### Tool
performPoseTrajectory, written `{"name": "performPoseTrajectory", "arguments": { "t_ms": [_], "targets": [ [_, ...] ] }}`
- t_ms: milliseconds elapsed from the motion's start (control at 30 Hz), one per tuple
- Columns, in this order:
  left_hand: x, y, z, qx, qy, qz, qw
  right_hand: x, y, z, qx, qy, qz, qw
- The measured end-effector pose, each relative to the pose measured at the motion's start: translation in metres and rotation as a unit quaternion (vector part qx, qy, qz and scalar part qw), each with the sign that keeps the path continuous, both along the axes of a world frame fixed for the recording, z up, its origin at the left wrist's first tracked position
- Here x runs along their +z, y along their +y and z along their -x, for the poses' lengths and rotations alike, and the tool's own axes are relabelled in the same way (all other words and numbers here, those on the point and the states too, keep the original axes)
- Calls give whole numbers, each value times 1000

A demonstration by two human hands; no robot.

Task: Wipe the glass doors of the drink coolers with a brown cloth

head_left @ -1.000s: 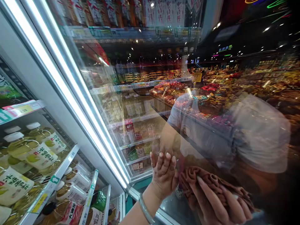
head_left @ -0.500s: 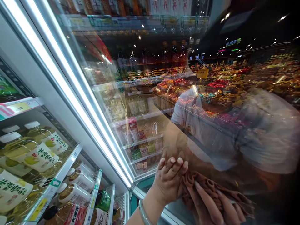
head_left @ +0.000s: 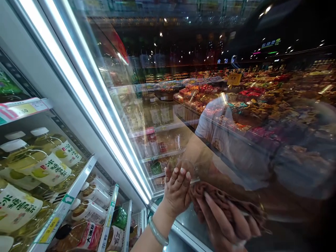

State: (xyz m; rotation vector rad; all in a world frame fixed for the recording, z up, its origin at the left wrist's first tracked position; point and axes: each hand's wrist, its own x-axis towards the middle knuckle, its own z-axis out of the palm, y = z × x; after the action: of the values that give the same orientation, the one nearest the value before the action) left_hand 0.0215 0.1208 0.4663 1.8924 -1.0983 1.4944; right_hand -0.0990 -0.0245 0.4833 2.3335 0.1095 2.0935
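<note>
Head view puts the cloth (head_left: 200,191), brown and crumpled, low and just right of centre, at the glass (head_left: 168,138) and under my right hand (head_left: 223,224). I read it as light, soft and limp, nothing that could break. It should fold wherever I push and keep no shape of its own, so a pinch at one edge would probably leave the rest hanging. I'd take hold across the bunched middle, with the fingers spread over the folds and the palm behind them. The far end trails loose beyond the fingertips and could slip out first; against smooth glass I'd expect the cloth to slide easily. I can't tell whether it is damp.

My right fingers are bent a little, lying side by side with slim gaps, clamped on the cloth; the thumb I can't make out. Just beside it, my left hand (head_left: 175,197) carries no object: its fingers are straight and nearly together, the tips seemingly touching the glass. A pale bangle (head_left: 157,233) circles that wrist, hard and perhaps brittle.

Farther out, a bright light strip (head_left: 86,98) runs slantwise beside the glass. Left of that, bottles (head_left: 54,171) stand on shelves, and a reflected sleeve (head_left: 212,117) shows in the glass.
</note>
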Motion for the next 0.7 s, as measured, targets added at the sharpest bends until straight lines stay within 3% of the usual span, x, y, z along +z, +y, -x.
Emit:
{"name": "performPoseTrajectory", "arguments": {
  "t_ms": [100, 200, 333, 467, 533, 700],
  "targets": [
    [0, 3, -3, 0, -13, -7, 1000, 6, 6, -10, -41, 6, 101, 994],
    [-1, 6, -7, -2, -17, -19, 1000, 1, -9, -9, -36, -13, 82, 996],
    [-6, 11, -11, -5, -4, -18, 1000, -10, -11, -11, -24, -58, 127, 990],
    [-8, 18, -18, -6, -5, -11, 1000, -2, 24, -27, -36, 25, 93, 995],
    [-7, 23, -24, -1, -9, -9, 1000, 8, 36, -35, -40, 16, 102, 994],
    [-4, 34, -36, -7, -17, -6, 1000, 25, 31, -40, -52, -21, 61, 997]
  ]
}}
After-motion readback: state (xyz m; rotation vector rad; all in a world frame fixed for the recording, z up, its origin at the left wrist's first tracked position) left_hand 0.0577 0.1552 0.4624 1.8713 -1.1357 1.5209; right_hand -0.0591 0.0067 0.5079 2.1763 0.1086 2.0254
